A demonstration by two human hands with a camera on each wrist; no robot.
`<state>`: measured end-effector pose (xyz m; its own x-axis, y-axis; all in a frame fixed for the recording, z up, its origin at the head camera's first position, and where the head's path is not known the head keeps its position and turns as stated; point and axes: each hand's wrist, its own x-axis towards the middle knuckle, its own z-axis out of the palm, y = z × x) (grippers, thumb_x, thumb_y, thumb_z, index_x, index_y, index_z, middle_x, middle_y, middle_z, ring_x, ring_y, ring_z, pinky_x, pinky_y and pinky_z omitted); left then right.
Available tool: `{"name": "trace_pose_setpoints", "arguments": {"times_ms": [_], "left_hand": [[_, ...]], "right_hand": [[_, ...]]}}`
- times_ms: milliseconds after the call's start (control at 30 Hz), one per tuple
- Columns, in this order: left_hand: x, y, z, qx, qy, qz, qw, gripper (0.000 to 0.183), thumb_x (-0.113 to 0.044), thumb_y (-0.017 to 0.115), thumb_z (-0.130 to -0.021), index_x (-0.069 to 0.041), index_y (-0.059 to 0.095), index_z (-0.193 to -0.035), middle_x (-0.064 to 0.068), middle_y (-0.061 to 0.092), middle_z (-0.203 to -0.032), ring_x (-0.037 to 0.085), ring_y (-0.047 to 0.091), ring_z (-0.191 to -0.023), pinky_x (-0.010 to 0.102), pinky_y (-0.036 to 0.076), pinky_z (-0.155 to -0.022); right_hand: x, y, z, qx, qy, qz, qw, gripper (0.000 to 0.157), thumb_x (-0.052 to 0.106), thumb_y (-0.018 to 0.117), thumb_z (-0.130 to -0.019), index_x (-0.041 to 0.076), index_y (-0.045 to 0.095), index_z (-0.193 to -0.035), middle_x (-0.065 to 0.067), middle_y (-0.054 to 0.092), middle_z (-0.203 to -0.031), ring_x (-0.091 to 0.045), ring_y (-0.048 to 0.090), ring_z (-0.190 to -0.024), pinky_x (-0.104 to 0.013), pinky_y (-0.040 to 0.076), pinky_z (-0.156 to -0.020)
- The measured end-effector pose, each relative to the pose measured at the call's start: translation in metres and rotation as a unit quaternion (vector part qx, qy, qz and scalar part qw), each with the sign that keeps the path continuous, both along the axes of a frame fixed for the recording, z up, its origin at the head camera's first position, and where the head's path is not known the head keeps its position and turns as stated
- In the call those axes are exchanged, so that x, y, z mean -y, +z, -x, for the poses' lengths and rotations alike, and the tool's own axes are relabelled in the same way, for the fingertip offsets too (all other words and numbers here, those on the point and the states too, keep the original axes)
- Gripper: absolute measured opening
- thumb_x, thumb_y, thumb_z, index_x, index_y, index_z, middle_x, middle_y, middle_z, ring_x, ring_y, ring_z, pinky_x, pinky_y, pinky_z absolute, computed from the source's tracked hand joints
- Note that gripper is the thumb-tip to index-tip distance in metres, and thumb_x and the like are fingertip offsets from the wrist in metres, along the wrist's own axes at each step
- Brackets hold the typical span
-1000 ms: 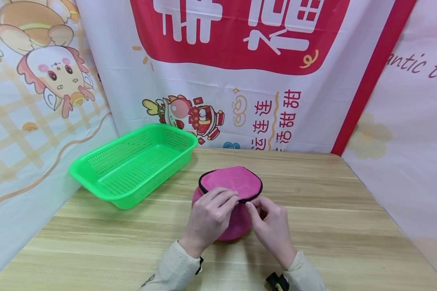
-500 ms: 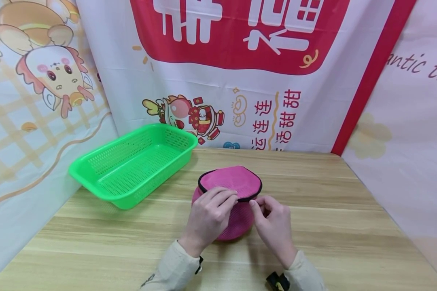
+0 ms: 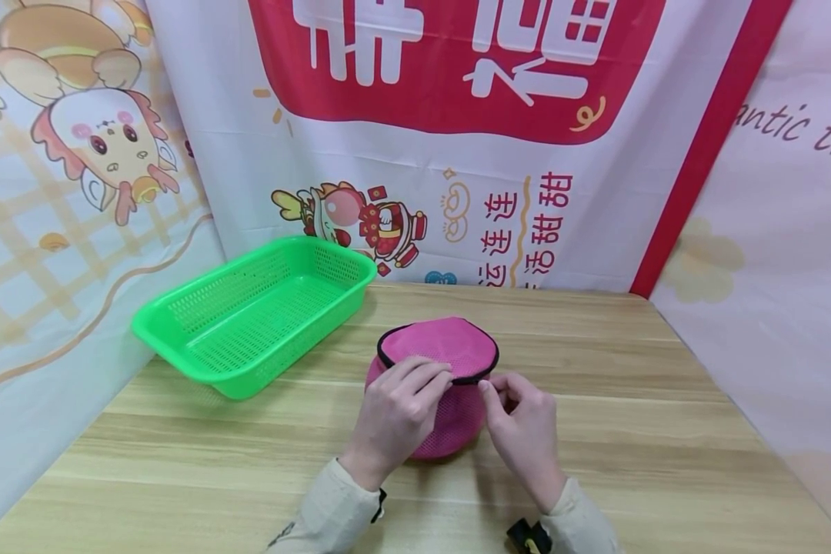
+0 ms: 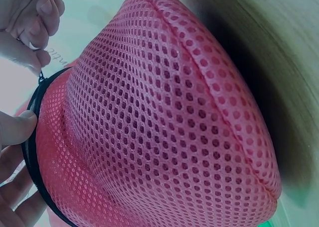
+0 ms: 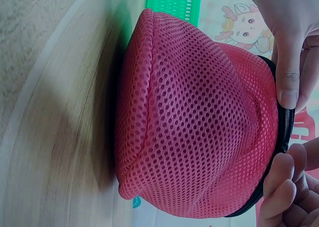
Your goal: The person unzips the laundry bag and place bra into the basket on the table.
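Note:
A pink mesh pouch [image 3: 450, 415] with a round lid [image 3: 446, 346] stands on the table, a black zipper [image 4: 31, 157] running around the lid's edge. My left hand [image 3: 402, 412] grips that edge at the front, its thumb on the near side and its fingers over the lid. Just to the right, my right hand [image 3: 522, 423] pinches the small dark zipper pull [image 4: 41, 78] between thumb and curled fingers. Both wrist views show the bulging mesh side close up; what lies inside the pouch is hidden.
A green perforated plastic basket [image 3: 277, 323] sits at the back left of the wooden table [image 3: 630, 415]. Printed cloth hangings [image 3: 595, 208] enclose the table at the back and on both sides.
My right hand has slid a short way to the right along the zipper, away from the left hand. The left hand, pouch and basket hold their places.

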<state>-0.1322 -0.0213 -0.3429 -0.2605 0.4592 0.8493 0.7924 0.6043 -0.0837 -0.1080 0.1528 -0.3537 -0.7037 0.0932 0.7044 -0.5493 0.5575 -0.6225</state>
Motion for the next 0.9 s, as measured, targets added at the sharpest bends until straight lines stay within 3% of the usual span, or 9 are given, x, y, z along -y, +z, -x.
{"name": "trace_pose_setpoints", "arguments": {"times_ms": [233, 500, 900], "left_hand": [[0.0004, 0.0009, -0.0010, 0.007, -0.002, -0.009, 0.9999, 0.016, -0.005, 0.061, -0.081, -0.005, 0.069, -0.095, 0.007, 0.064, -0.099, 0.018, 0.057, -0.091, 0.028, 0.046, -0.083], [-0.0023, -0.0011, 0.0000, 0.031, -0.022, -0.002, 0.9993, 0.020, -0.008, 0.064, -0.080, -0.004, 0.067, -0.099, 0.007, 0.062, -0.103, 0.018, 0.054, -0.096, 0.025, 0.043, -0.085], [-0.0055, -0.0028, 0.0006, 0.006, -0.036, 0.014, 0.9992, 0.024, -0.005, 0.062, -0.078, -0.006, 0.068, -0.102, 0.007, 0.063, -0.100, 0.020, 0.054, -0.098, 0.030, 0.040, -0.090]], "right_hand": [[-0.0009, -0.0004, 0.0007, 0.002, 0.010, -0.001, 1.000, 0.008, 0.006, 0.065, -0.080, 0.008, 0.063, -0.073, 0.009, 0.049, -0.055, -0.006, 0.043, -0.043, -0.016, 0.034, -0.036], [0.0003, -0.0034, 0.0021, -0.023, 0.058, -0.016, 0.998, 0.010, 0.005, 0.063, -0.082, 0.008, 0.060, -0.073, 0.008, 0.047, -0.054, -0.005, 0.041, -0.041, -0.015, 0.032, -0.034], [0.0032, -0.0027, 0.0007, -0.064, 0.099, -0.031, 0.992, 0.012, 0.005, 0.062, -0.082, 0.011, 0.059, -0.072, 0.012, 0.045, -0.056, -0.002, 0.039, -0.043, -0.013, 0.031, -0.036]]}}
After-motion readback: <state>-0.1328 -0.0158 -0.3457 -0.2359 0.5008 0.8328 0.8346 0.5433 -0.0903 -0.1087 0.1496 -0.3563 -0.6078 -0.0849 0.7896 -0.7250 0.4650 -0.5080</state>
